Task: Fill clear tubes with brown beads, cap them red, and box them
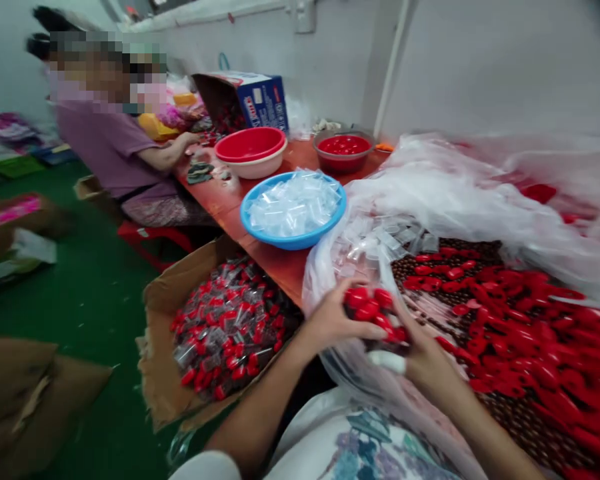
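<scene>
Red-capped pieces (367, 309) sit cupped between both hands at the table's near edge. The left hand (330, 316) curls its fingers round them; the right hand (422, 350), one digit white-covered, presses the other side. Lettering on the blue carton (266, 105) is blurred.

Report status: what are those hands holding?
Left hand and right hand: together cupping red-topped pieces. Similar pieces heaped in carton at left. Clear plastic near both hands.
</scene>
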`<state>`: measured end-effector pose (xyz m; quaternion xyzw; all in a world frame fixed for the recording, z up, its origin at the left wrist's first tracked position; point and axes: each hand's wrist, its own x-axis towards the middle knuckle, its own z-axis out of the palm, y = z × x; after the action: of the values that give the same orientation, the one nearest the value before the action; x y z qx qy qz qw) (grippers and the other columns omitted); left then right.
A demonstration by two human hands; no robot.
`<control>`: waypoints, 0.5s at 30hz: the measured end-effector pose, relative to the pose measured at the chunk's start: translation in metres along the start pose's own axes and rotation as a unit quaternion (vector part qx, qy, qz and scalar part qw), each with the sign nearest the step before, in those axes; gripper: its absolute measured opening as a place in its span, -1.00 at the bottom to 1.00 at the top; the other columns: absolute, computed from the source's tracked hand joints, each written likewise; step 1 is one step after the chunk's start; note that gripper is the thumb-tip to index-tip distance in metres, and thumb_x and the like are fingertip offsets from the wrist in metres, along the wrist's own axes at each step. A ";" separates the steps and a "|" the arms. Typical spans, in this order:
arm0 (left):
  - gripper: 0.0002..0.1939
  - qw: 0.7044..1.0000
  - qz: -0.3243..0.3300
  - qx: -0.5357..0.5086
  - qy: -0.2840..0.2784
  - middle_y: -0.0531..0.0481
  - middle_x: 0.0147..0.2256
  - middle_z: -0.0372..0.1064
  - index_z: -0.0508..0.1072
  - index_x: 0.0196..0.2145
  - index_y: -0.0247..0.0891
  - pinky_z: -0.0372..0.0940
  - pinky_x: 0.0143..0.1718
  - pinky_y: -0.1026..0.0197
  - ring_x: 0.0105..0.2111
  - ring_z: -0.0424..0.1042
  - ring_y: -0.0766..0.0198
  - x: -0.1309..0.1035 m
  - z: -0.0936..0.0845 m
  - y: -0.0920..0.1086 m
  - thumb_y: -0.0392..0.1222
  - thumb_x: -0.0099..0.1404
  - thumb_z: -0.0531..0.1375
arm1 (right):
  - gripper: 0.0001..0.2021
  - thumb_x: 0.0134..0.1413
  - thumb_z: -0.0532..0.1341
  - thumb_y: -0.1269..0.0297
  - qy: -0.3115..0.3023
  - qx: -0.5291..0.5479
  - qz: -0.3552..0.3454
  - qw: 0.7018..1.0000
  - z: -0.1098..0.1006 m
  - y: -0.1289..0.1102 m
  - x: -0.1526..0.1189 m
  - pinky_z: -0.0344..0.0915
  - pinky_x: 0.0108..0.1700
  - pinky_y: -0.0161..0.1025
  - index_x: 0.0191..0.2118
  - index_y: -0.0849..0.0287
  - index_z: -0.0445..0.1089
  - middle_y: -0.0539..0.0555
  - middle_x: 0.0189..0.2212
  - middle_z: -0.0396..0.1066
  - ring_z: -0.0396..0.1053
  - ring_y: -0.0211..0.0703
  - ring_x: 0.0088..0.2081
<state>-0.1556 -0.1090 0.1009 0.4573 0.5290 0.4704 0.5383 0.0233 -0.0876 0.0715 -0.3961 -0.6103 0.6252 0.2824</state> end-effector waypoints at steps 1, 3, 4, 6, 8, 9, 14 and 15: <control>-0.25 0.999 0.000 0.018 0.037 0.00 -0.13 0.37 0.29 -0.02 -0.20 0.29 -0.12 0.22 -0.18 0.39 0.20 -0.006 -0.017 0.010 -0.15 -0.21 0.41 | -0.11 -0.19 0.37 0.21 -0.036 0.006 -0.033 0.999 0.017 -0.012 0.014 0.22 0.08 -0.06 0.26 0.04 -0.08 0.11 0.21 0.06 0.16 0.05 0.13; -0.23 0.990 -0.020 0.074 0.117 0.02 -0.15 0.38 0.29 -0.01 -0.18 0.33 -0.15 0.20 -0.22 0.42 0.21 -0.018 -0.057 0.023 -0.12 -0.21 0.41 | -0.11 -0.22 0.38 0.19 -0.109 0.008 -0.103 0.989 0.056 -0.025 0.046 0.19 0.10 -0.09 0.25 0.03 -0.04 0.10 0.19 0.07 0.14 0.02 0.14; -0.24 0.979 -0.032 0.104 0.170 0.04 -0.17 0.41 0.29 -0.01 -0.16 0.34 -0.18 0.20 -0.26 0.43 0.23 -0.023 -0.080 0.025 -0.10 -0.21 0.41 | -0.06 -0.26 0.40 0.18 -0.141 -0.003 -0.124 0.982 0.077 -0.027 0.063 0.18 0.10 -0.10 0.25 0.05 -0.07 0.12 0.16 0.10 0.17 0.01 0.12; -0.28 0.956 -0.087 0.134 0.248 0.14 -0.23 0.44 0.32 -0.02 -0.06 0.37 -0.25 0.21 -0.30 0.43 0.26 -0.031 -0.127 0.018 -0.07 -0.19 0.40 | 0.09 -0.35 0.43 0.12 -0.182 -0.034 -0.120 0.975 0.118 -0.025 0.094 0.18 0.10 -0.08 0.28 0.13 -0.20 0.20 0.16 0.08 0.15 0.07 0.13; -0.33 0.941 -0.123 0.098 0.301 0.21 -0.24 0.46 0.31 -0.03 0.04 0.37 -0.27 0.19 -0.32 0.43 0.28 -0.034 -0.173 -0.001 -0.02 -0.14 0.37 | 0.25 -0.42 0.44 0.05 -0.228 -0.077 -0.105 0.965 0.152 -0.020 0.113 0.07 0.15 -0.03 0.30 0.18 -0.39 0.29 0.25 -0.15 -0.05 0.16 0.23; -0.35 0.935 -0.135 0.082 0.318 0.23 -0.23 0.46 0.30 -0.02 0.06 0.37 -0.26 0.18 -0.30 0.42 0.29 -0.034 -0.195 -0.012 0.00 -0.11 0.35 | 0.29 -0.43 0.44 0.02 -0.249 -0.092 -0.096 0.959 0.164 -0.017 0.116 0.04 0.17 0.00 0.30 0.17 -0.48 0.29 0.29 -0.33 -0.13 0.18 0.25; -0.38 0.793 -0.184 0.275 0.511 0.09 -0.17 0.44 0.32 -0.06 -0.06 0.38 -0.25 0.04 -0.18 0.41 0.10 -0.029 -0.245 -0.052 0.04 -0.11 0.33 | 0.08 -0.17 0.33 0.06 -0.302 -0.149 -0.107 0.936 0.159 -0.007 0.084 0.08 0.16 -0.04 0.30 0.05 -0.46 0.21 0.31 -0.50 -0.10 0.16 0.25; -0.46 0.778 -0.134 0.311 0.530 0.05 -0.14 0.43 0.33 -0.07 -0.09 0.38 -0.23 0.05 -0.16 0.41 0.11 -0.026 -0.237 -0.051 0.05 -0.03 0.29 | -0.03 -0.10 0.28 0.11 -0.303 -0.159 -0.119 0.932 0.147 -0.005 0.075 0.08 0.16 -0.05 0.30 0.02 -0.39 0.18 0.32 -0.44 -0.05 0.13 0.23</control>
<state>-0.3916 -0.1432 0.0484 0.2032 0.9039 0.3718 0.0594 -0.1400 -0.1039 0.0567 -0.1518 -0.8009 0.5723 0.0897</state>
